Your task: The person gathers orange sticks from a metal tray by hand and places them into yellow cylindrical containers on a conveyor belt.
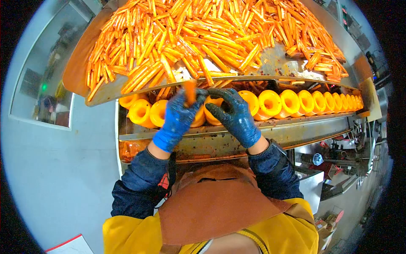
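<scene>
My left hand point(176, 114), in a blue glove, is closed around a glossy orange stick point(190, 93), which points up and is blurred. Close beside it, my right hand point(234, 113) wears a dark-stained blue glove. Its thumb and fingers are curved but apart, with nothing visible between them, and the fingertips come near my left hand. Both hands are over a row of round orange cups point(270, 104) with hollow centres. Part of the row is hidden behind them. Beyond the row, a big heap of similar orange sticks point(203, 36) lies on a metal tray point(277, 59).
A metal ledge point(296, 125) runs along the near side of the cups. The tray's raised rim point(237, 78) stands just beyond my fingers. More orange pieces point(135, 150) lie low at the left. A grey wall panel point(63, 169) is on the left; equipment and boxes point(330, 169) fill the right.
</scene>
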The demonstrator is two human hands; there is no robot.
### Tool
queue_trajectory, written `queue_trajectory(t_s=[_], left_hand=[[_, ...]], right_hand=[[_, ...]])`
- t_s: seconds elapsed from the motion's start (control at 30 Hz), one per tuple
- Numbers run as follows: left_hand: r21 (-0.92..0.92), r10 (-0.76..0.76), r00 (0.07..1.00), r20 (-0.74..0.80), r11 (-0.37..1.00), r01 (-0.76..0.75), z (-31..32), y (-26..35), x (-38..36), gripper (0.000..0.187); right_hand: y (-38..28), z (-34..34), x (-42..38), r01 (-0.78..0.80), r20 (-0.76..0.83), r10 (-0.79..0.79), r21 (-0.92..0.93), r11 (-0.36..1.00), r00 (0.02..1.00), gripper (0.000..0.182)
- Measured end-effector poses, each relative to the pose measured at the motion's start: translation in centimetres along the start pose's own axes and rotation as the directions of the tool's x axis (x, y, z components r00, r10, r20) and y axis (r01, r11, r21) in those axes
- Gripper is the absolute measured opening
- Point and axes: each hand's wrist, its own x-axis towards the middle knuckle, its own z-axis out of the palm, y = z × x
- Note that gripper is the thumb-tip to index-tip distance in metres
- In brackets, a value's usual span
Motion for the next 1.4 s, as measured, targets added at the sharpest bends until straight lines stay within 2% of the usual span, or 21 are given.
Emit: queue_trajectory(t_s=[0.03,0.1,0.2,0.27,0.33,0.4,0.47,0.6,0.67,0.73,0.8,0.83,0.87,0.93,0.97,1.13,1.2,1.23,1.27,1.33,1.4], left_hand=[[0.003,-0.001,1.000,0.001,1.000,0.001,0.6,0.2,-0.8,0.021],[0.131,0.256,0.959,0.117,0.954,-0.271,1.4,0.6,-2.2,0.026],[0.256,0.333,0.922,0.200,0.890,-0.377,0.7,0.1,-1.9,0.030],[0.363,0.271,0.935,0.228,0.868,-0.339,-0.4,0.8,-1.5,0.023],[0.039,0.292,0.953,-0.079,0.956,-0.290,-1.3,-0.2,-0.3,0.016],[-0.067,0.193,0.957,-0.215,0.975,-0.212,-1.8,-0.5,1.1,0.013],[-0.185,0.082,0.937,-0.340,0.971,-0.152,-1.7,-1.5,2.1,0.010],[0.127,0.276,0.948,-0.157,0.958,-0.257,-1.6,-4.1,3.5,0.022],[0.617,0.692,0.722,0.021,0.559,-0.554,-2.3,-1.0,4.5,0.034],[0.667,0.641,0.760,0.103,0.522,-0.531,-1.9,0.7,6.4,0.049],[0.677,0.340,0.838,0.427,0.494,-0.546,-1.4,1.0,8.7,0.058],[0.679,0.307,0.777,0.550,0.378,-0.629,-1.2,0.8,9.6,0.055],[0.678,0.308,0.777,0.549,0.379,-0.630,-1.0,0.7,10.6,0.055],[0.654,0.086,0.779,0.621,0.490,-0.576,-0.1,1.9,12.2,0.042],[0.609,0.121,0.742,0.660,0.492,-0.622,0.0,1.0,13.1,0.032],[0.599,-0.041,0.646,0.763,0.422,-0.681,-1.8,1.4,14.0,0.039],[0.335,0.131,0.851,0.508,0.880,-0.336,-3.1,-0.5,13.4,0.037],[0.173,0.123,0.907,0.404,0.963,-0.207,-3.6,1.3,12.0,0.034],[0.180,0.260,0.934,0.246,0.934,-0.308,-4.3,0.6,12.0,0.030],[-0.084,0.055,0.993,0.108,0.995,-0.046,-5.6,3.6,9.0,0.028],[0.014,0.031,0.983,0.183,0.999,-0.034,-7.4,3.6,6.3,0.028]], right_hand=[[-0.2,0.2,0.1,0.023,0.016,-0.024,0.084,0.996,1.000,0.036],[-1.7,0.3,0.1,-0.018,0.067,0.002,0.236,0.971,0.998,0.030],[-1.2,0.6,-0.5,0.003,0.028,-0.009,0.216,0.976,1.000,0.023],[0.1,1.4,-0.7,-0.031,-0.087,0.070,0.391,0.920,0.994,0.015],[0.2,0.1,-0.3,-0.105,-0.259,0.158,0.206,0.973,0.953,0.010],[1.6,0.3,-0.4,-0.019,-0.254,0.063,0.173,0.985,0.965,0.016],[2.5,0.7,-0.6,0.046,0.002,-0.047,-0.176,0.983,0.999,0.025],[1.2,-0.8,-1.5,0.049,-0.019,-0.051,-0.121,0.991,0.998,0.030],[1.9,-1.4,-2.5,0.046,-0.011,-0.047,-0.129,0.991,0.999,0.025],[3.0,-1.6,-3.6,0.229,0.107,-0.218,-0.108,0.967,0.970,0.019],[2.9,-1.6,-4.7,0.242,0.138,-0.228,-0.097,0.965,0.964,0.017],[3.4,-1.5,-5.6,0.233,0.200,-0.206,-0.123,0.965,0.958,0.016],[3.6,-1.5,-6.3,0.225,0.259,-0.181,-0.151,0.963,0.949,0.016],[3.6,-1.9,-7.3,0.231,0.287,-0.183,-0.143,0.962,0.940,0.018],[4.2,-2.0,-8.0,0.245,0.346,-0.176,-0.167,0.955,0.922,0.018],[8.7,-2.9,-11.5,0.235,0.482,-0.080,-0.271,0.933,0.872,0.023],[10.7,-3.8,-12.5,0.223,0.502,-0.035,-0.321,0.921,0.864,0.024],[11.1,-4.2,-12.9,0.176,0.483,0.024,-0.365,0.914,0.876,0.024],[11.5,-4.7,-13.1,0.130,0.462,0.082,-0.409,0.903,0.883,0.024],[13.0,-5.0,-14.0,0.112,0.406,0.073,-0.414,0.903,0.911,0.022],[13.8,-5.5,-14.5,0.036,0.327,0.101,-0.389,0.921,0.940,0.021]])
